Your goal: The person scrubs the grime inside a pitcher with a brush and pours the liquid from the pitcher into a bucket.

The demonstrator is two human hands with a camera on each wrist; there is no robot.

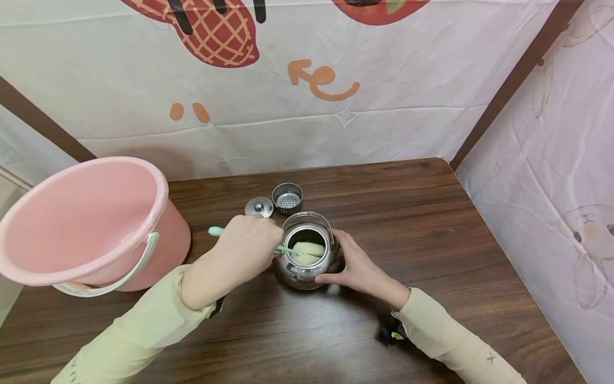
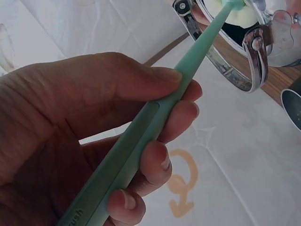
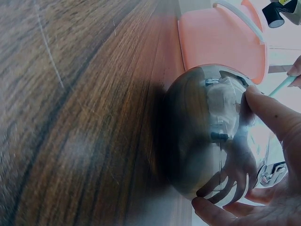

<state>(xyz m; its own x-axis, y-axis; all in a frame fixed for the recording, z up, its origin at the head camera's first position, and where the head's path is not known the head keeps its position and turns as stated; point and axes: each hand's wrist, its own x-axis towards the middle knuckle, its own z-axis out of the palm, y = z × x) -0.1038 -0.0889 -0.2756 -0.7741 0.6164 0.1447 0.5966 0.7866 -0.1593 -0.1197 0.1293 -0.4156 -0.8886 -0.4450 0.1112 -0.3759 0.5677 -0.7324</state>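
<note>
My left hand (image 1: 247, 245) grips the pale green handle of a sponge brush (image 2: 200, 49), thumb on one side and fingers curled round the other. The brush's pale sponge head (image 1: 306, 250) is inside a shiny steel teapot (image 1: 299, 278), within its round opening. The teapot stands upright on the table, its wire handle (image 1: 308, 214) leaning toward the far side. My right hand (image 1: 362, 269) holds the teapot's right side, thumb at the front and fingers spread round the body, as the right wrist view shows. The sponge's lower part is hidden inside the teapot.
Behind the teapot, a steel lid (image 1: 259, 207) with a knob lies beside a perforated strainer cup (image 1: 288, 198). A large pink bucket (image 1: 175, 234) with a white handle stands at the left. A printed cloth (image 1: 288, 138) hangs behind the brown wooden table (image 1: 408, 202).
</note>
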